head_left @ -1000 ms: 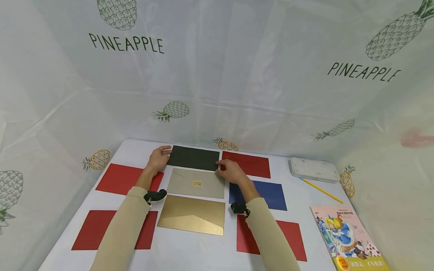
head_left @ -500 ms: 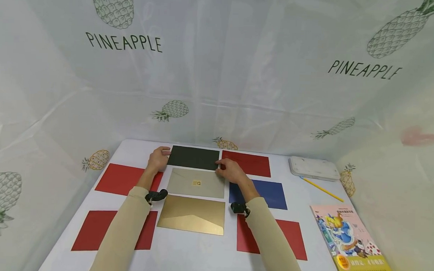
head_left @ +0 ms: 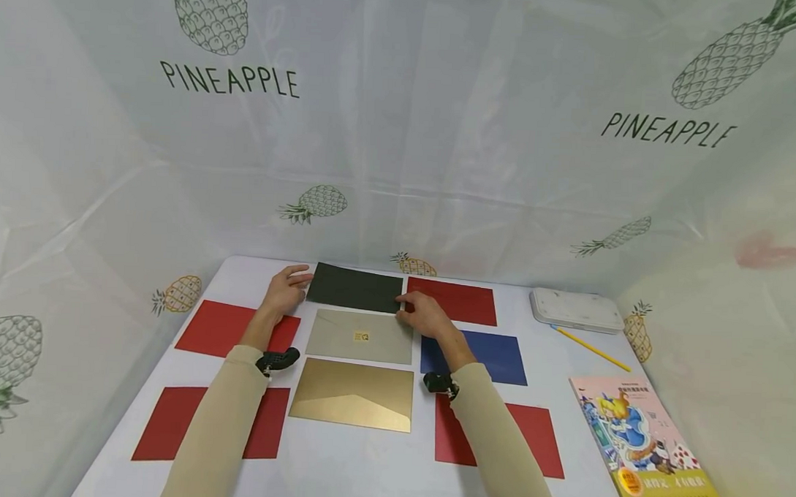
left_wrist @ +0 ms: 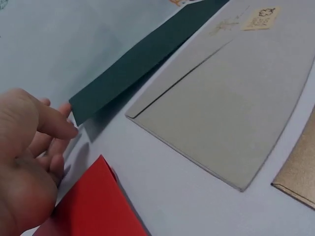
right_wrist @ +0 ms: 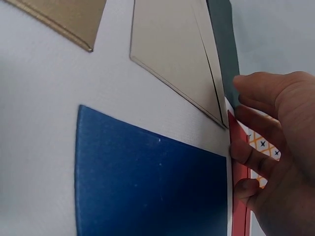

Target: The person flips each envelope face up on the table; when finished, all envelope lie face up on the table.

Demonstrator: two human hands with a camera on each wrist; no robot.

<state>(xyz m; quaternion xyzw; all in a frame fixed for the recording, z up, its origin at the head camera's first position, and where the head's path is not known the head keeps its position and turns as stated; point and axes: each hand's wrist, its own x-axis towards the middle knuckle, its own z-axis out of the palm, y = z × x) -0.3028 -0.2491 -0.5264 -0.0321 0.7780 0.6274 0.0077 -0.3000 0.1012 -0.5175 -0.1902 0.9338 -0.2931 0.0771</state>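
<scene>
A dark green envelope (head_left: 356,288) lies at the back of the table, its left end raised and bowed above a shadow. At that raised left edge are the fingertips of my left hand (head_left: 284,293), the fingers spread and fairly straight, as the left wrist view (left_wrist: 29,142) also shows. My right hand (head_left: 426,314) pinches the green envelope's right end with curled fingers; the right wrist view shows one fingertip (right_wrist: 241,82) over its edge. Just in front lies a grey envelope (head_left: 332,334) with a small printed label. A gold envelope (head_left: 351,394) sits nearest me in the same column.
Red envelopes lie at back right (head_left: 462,302), left (head_left: 217,326), front left (head_left: 168,423) and front right (head_left: 536,440). The right forearm partly covers a blue envelope (head_left: 496,358). A white case (head_left: 576,311), yellow pencil (head_left: 592,348) and picture book (head_left: 648,447) lie along the right side.
The left end of the green envelope has risen from the table and bowed. My left hand has shifted slightly left with its fingers spreading; my right hand stays at the right end.
</scene>
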